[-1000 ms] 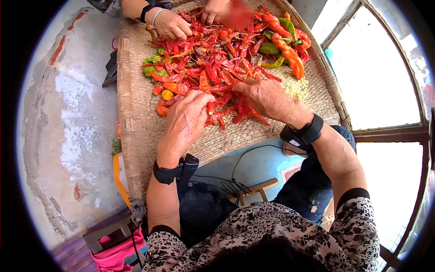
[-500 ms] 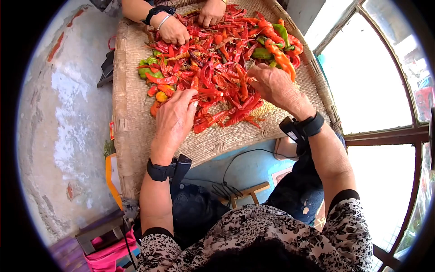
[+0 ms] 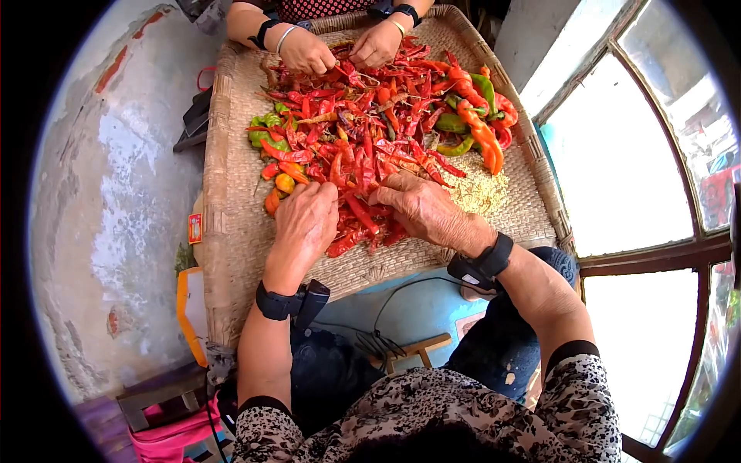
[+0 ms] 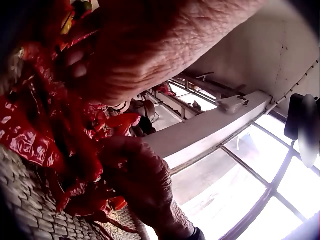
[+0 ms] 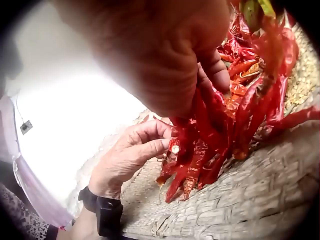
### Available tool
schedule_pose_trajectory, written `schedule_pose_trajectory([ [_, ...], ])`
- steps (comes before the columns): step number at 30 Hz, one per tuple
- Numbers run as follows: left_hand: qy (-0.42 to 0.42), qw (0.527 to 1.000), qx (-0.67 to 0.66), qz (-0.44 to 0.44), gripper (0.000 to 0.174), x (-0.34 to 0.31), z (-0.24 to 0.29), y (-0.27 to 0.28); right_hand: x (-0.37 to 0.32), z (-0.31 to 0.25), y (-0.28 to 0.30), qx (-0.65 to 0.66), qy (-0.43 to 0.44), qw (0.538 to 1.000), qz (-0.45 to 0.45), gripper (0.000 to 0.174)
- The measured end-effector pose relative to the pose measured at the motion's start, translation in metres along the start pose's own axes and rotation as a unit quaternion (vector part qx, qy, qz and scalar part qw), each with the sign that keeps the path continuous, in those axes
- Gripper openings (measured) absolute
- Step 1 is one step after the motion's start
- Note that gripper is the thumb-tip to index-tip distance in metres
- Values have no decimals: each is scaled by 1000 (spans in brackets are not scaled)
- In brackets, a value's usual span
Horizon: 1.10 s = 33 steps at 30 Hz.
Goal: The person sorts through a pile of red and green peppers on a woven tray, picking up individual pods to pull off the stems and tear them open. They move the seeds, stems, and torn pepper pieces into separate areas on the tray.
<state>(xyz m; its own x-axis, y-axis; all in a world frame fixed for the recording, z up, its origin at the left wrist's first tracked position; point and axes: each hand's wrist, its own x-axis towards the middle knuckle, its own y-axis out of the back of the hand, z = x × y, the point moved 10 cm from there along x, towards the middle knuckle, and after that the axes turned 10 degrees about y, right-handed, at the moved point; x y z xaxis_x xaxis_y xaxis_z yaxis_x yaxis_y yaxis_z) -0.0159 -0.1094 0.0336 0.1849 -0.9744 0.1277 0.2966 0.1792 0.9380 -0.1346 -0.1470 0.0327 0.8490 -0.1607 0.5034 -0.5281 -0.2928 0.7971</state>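
Note:
Dried red chilies (image 3: 386, 116) lie heaped on a woven tray (image 3: 224, 262). At the near edge of the heap my left hand (image 3: 307, 224) pinches a red chili (image 5: 174, 159) between thumb and forefinger; its pale stem end faces out in the right wrist view. Close beside it, my right hand (image 3: 428, 210) curls its fingertips on another red chili (image 5: 202, 117), with more chilies hanging and lying below. The right fingertips are partly hidden by the hand's own back in the head view.
Another person's hands (image 3: 307, 52) work at the far side of the heap. Fresh orange-red peppers (image 3: 485, 139) and green ones (image 3: 457, 145) lie at right, pale seeds (image 3: 482, 193) below them. Green peppers (image 3: 266, 139) sit at left. A window (image 3: 617, 154) borders the right side.
My right hand has come back from the right side of the heap to near my left hand. The other person's hands have drawn closer together. The head view has shifted a little.

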Motion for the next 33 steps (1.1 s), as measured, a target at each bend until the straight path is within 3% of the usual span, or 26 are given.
schedule_pose_trajectory([
  [4,2,1000,-5,10,23,-1,10,5,3,6,21,-10,-64,998,-6,49],
  [6,4,999,-24,26,29,-1,13,7,0,17,44,70,-114,988,73,57],
  [7,-51,997,-44,38,34,-4,24,8,-7,31,42,97,-157,980,77,46],
  [8,-107,991,-65,48,39,-8,35,7,-7,37,43,97,-160,979,77,46],
  [10,-122,991,-59,24,40,-11,36,-5,-2,33,60,64,-104,986,110,33],
  [11,-117,992,-34,-7,39,-11,34,-15,-7,40,62,81,-147,982,92,19],
  [12,-112,993,-8,-36,37,-12,33,-23,-9,41,68,78,-151,981,90,19],
  [14,-111,993,-20,-33,31,-11,34,-19,-22,58,43,115,-228,963,-90,10],
  [16,-85,995,4,-53,26,-10,30,-19,-31,68,41,105,-230,961,-109,8],
  [18,-77,996,8,-46,22,-10,28,-13,-29,73,57,58,-216,973,-54,10],
  [19,-67,997,9,-44,21,-8,25,-11,-30,83,66,110,-251,961,35,14],
  [20,-56,997,10,-43,20,-7,22,-9,-29,86,79,140,-230,954,134,33],
  [22,-87,995,-15,-35,20,-8,25,-11,-16,72,97,203,-164,941,217,59],
  [23,-122,991,-39,-32,20,-11,30,-12,-12,70,95,195,-172,946,194,72],
  [24,-120,992,-36,-29,20,-10,29,-14,-10,64,93,156,-192,952,180,66],
  [26,-113,992,-32,-53,22,-10,29,-21,-11,66,59,74,-208,975,0,60],
  [28,-109,992,-29,-59,24,-10,29,-20,-21,65,9,143,-195,967,-84,56],
  [30,-102,993,-52,-35,27,-8,28,-18,-15,37,-13,199,-154,964,-89,55],
  [33,-108,992,-41,-50,18,-11,32,-26,-13,17,-21,208,-151,966,-19,39],
])
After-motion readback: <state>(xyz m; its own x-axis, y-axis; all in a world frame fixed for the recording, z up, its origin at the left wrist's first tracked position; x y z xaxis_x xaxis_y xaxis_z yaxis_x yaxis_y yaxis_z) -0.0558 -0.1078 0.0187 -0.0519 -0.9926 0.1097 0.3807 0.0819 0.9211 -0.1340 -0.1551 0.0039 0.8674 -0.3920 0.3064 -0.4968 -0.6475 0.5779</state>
